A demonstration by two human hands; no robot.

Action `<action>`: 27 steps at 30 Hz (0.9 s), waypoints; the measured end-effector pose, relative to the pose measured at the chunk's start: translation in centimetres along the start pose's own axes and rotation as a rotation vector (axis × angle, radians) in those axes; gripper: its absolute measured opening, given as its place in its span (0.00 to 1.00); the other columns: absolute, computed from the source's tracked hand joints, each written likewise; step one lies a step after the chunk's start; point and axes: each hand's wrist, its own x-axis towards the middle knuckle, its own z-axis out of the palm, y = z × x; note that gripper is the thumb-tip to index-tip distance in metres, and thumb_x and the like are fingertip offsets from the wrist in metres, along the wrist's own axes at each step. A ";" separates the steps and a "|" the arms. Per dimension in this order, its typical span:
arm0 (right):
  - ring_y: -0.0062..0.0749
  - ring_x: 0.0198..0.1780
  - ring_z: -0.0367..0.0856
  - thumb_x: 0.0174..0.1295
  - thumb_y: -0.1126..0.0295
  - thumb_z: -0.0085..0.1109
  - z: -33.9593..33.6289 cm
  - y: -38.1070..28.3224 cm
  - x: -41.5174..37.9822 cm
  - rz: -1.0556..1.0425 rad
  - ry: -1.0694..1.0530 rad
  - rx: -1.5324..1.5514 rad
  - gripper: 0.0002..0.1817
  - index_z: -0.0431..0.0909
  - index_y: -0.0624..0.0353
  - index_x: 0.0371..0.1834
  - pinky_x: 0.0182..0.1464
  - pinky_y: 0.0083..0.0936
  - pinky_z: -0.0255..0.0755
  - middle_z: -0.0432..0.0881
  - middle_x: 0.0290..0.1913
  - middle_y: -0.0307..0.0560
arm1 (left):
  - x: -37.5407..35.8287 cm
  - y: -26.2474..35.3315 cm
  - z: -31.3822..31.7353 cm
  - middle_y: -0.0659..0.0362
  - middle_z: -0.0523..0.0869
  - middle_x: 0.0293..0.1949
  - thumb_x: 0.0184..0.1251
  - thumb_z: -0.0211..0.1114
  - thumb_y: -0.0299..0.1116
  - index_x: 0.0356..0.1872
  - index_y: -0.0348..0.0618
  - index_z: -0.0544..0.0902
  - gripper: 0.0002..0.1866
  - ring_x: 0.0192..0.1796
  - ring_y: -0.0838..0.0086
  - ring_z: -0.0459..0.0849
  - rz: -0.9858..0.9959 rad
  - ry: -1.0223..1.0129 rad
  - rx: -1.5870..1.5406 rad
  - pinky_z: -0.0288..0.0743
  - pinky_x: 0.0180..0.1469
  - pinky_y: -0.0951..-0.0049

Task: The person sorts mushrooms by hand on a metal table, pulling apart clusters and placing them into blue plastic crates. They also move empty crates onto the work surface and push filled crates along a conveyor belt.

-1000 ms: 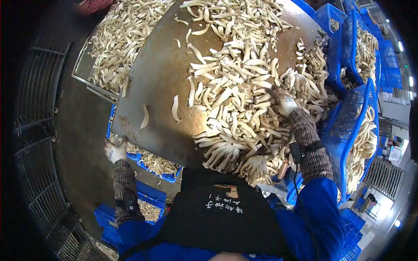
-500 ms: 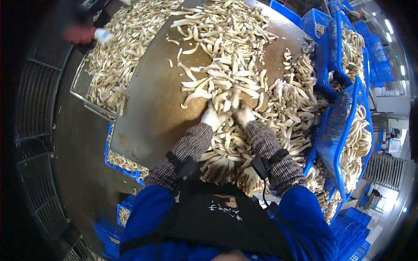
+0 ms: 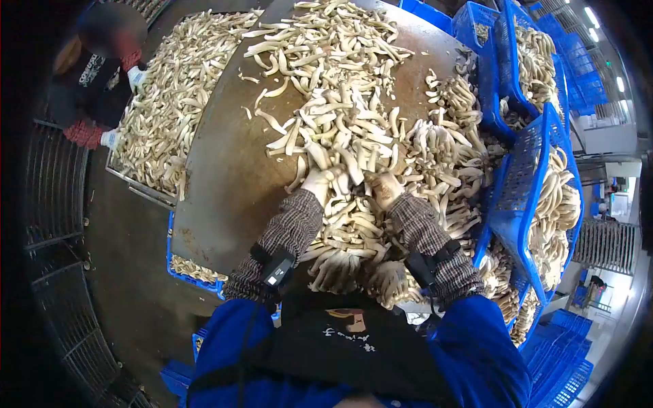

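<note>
Brown table (image 3: 224, 177): mushroom pile (image 3: 340, 122) under both hands (image 3: 354, 183).

Pale long-stemmed mushrooms (image 3: 354, 146) heaped on the table.

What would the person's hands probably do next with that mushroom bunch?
Probably pull the bunch apart: the left hand and right hand meet on one mushroom clump in the pile, with loose single stems already spread on the table beyond.

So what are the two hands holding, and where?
Both the left hand and right hand grip a mushroom clump in the pile; exactly where they hold it cannot be told.
</note>
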 end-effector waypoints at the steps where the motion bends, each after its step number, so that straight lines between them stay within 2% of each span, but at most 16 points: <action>1: 0.19 0.33 0.76 0.64 0.69 0.57 0.5 1.3 0.5 0.052 0.033 0.130 0.16 0.76 0.65 0.52 0.33 0.21 0.72 0.81 0.35 0.40 | -1.5 0.4 1.0 0.58 0.82 0.36 0.61 0.58 0.23 0.46 0.34 0.78 0.11 0.35 0.73 0.82 0.079 -0.041 0.146 0.79 0.39 0.74; 3: 0.25 0.46 0.80 0.63 0.76 0.56 3.3 -0.4 -1.5 -0.152 -0.002 0.027 0.20 0.68 0.65 0.59 0.45 0.23 0.74 0.82 0.47 0.43 | -0.4 -1.0 0.1 0.59 0.81 0.36 0.58 0.59 0.19 0.46 0.34 0.77 0.14 0.35 0.73 0.81 0.150 -0.039 0.052 0.78 0.38 0.75; 7: 0.36 0.47 0.80 0.61 0.70 0.59 0.2 0.8 2.0 -0.034 0.075 -0.069 0.25 0.66 0.66 0.61 0.51 0.25 0.72 0.80 0.48 0.56 | -2.8 2.0 2.7 0.61 0.80 0.37 0.51 0.56 0.10 0.46 0.37 0.77 0.20 0.36 0.77 0.79 0.301 -0.008 0.333 0.76 0.38 0.77; 9: 0.37 0.44 0.79 0.58 0.57 0.63 0.6 -0.8 1.0 -0.317 0.373 -0.404 0.29 0.72 0.70 0.55 0.47 0.30 0.73 0.81 0.43 0.56 | -2.0 2.3 0.9 0.64 0.80 0.35 0.54 0.58 0.13 0.44 0.37 0.79 0.16 0.35 0.80 0.78 0.443 0.028 0.318 0.74 0.37 0.79; 11: 0.50 0.50 0.79 0.58 0.52 0.61 -0.4 -5.4 -1.2 -0.417 0.437 -0.903 0.32 0.71 0.67 0.57 0.51 0.40 0.72 0.79 0.49 0.63 | -1.4 2.9 -2.1 0.63 0.81 0.33 0.59 0.59 0.17 0.40 0.37 0.80 0.09 0.36 0.80 0.78 0.446 0.127 0.209 0.74 0.37 0.78; 13: 0.53 0.39 0.81 0.55 0.51 0.60 -4.7 -8.0 0.0 -0.825 0.882 -1.370 0.25 0.79 0.66 0.40 0.43 0.42 0.74 0.81 0.35 0.60 | -1.8 3.7 -4.6 0.61 0.81 0.25 0.62 0.60 0.25 0.34 0.33 0.80 0.05 0.28 0.79 0.78 0.439 0.226 0.327 0.72 0.30 0.77; 14: 0.52 0.35 0.81 0.56 0.50 0.58 -7.2 -10.5 0.4 -0.548 0.919 -1.357 0.24 0.80 0.65 0.38 0.40 0.42 0.75 0.82 0.30 0.57 | -2.4 3.8 -5.4 0.62 0.79 0.23 0.64 0.60 0.31 0.32 0.32 0.81 0.09 0.25 0.80 0.75 0.396 0.289 0.418 0.69 0.27 0.76; 16: 0.44 0.36 0.84 0.55 0.44 0.60 -13.1 -13.0 1.7 -0.242 0.998 -1.374 0.34 0.75 0.67 0.50 0.35 0.35 0.76 0.83 0.37 0.59 | -3.4 3.0 -7.8 0.63 0.78 0.21 0.65 0.60 0.39 0.31 0.31 0.81 0.16 0.22 0.80 0.73 0.278 0.386 0.563 0.66 0.24 0.75; 17: 0.38 0.38 0.84 0.54 0.39 0.60 -13.5 -15.0 0.9 0.069 0.793 -1.098 0.39 0.75 0.66 0.54 0.38 0.32 0.77 0.84 0.41 0.55 | -4.1 3.1 -7.8 0.62 0.79 0.22 0.65 0.60 0.41 0.33 0.30 0.81 0.18 0.22 0.80 0.73 0.205 0.421 0.615 0.66 0.24 0.74; 18: 0.35 0.38 0.84 0.53 0.38 0.61 -14.0 -15.3 1.3 0.171 0.660 -1.072 0.40 0.75 0.66 0.54 0.39 0.31 0.77 0.84 0.43 0.54 | -4.6 3.6 -7.9 0.59 0.81 0.35 0.67 0.59 0.36 0.42 0.33 0.79 0.14 0.35 0.79 0.79 0.009 0.390 0.683 0.72 0.33 0.77; 19: 0.32 0.38 0.83 0.52 0.38 0.61 -14.3 -15.2 1.9 0.272 0.524 -1.042 0.41 0.75 0.66 0.55 0.40 0.29 0.77 0.83 0.44 0.52 | -3.0 1.8 -10.6 0.58 0.82 0.37 0.65 0.60 0.34 0.45 0.32 0.77 0.15 0.38 0.80 0.78 0.115 0.225 0.671 0.74 0.38 0.76; 21: 0.30 0.35 0.82 0.52 0.44 0.65 -13.7 -13.3 3.8 0.070 0.321 -1.053 0.38 0.71 0.65 0.57 0.37 0.28 0.76 0.83 0.41 0.50 | -2.6 1.4 -9.7 0.54 0.83 0.41 0.63 0.62 0.32 0.51 0.31 0.75 0.19 0.41 0.75 0.80 0.285 0.055 0.796 0.75 0.46 0.73; 22: 0.30 0.36 0.81 0.54 0.50 0.66 -15.5 -11.2 6.7 -0.063 0.177 -1.091 0.34 0.70 0.64 0.57 0.36 0.28 0.75 0.83 0.40 0.50 | -4.4 3.6 -7.0 0.43 0.83 0.44 0.55 0.69 0.40 0.56 0.31 0.72 0.31 0.46 0.55 0.83 0.440 0.153 1.137 0.74 0.53 0.63; 23: 0.29 0.33 0.81 0.53 0.55 0.67 -11.6 -11.6 4.0 0.001 0.315 -1.095 0.26 0.77 0.63 0.50 0.33 0.29 0.74 0.84 0.34 0.49 | -6.1 5.5 -3.9 0.38 0.78 0.52 0.50 0.72 0.42 0.60 0.34 0.69 0.37 0.54 0.50 0.78 0.469 0.350 1.450 0.72 0.57 0.60; 25: 0.30 0.40 0.81 0.51 0.66 0.70 -13.8 -6.5 7.1 -0.447 -0.081 -0.773 0.39 0.58 0.63 0.64 0.42 0.23 0.77 0.81 0.44 0.56 | -6.1 6.5 -1.5 0.37 0.76 0.54 0.47 0.73 0.46 0.61 0.35 0.68 0.41 0.57 0.50 0.77 0.750 0.526 1.571 0.70 0.59 0.61; 27: 0.31 0.46 0.80 0.51 0.72 0.70 -12.4 -5.0 5.5 -0.539 -0.354 -0.677 0.48 0.47 0.64 0.71 0.47 0.19 0.77 0.77 0.52 0.60 | -3.8 5.0 -1.3 0.37 0.76 0.54 0.47 0.72 0.55 0.63 0.39 0.66 0.45 0.55 0.53 0.78 0.861 0.172 1.274 0.76 0.54 0.58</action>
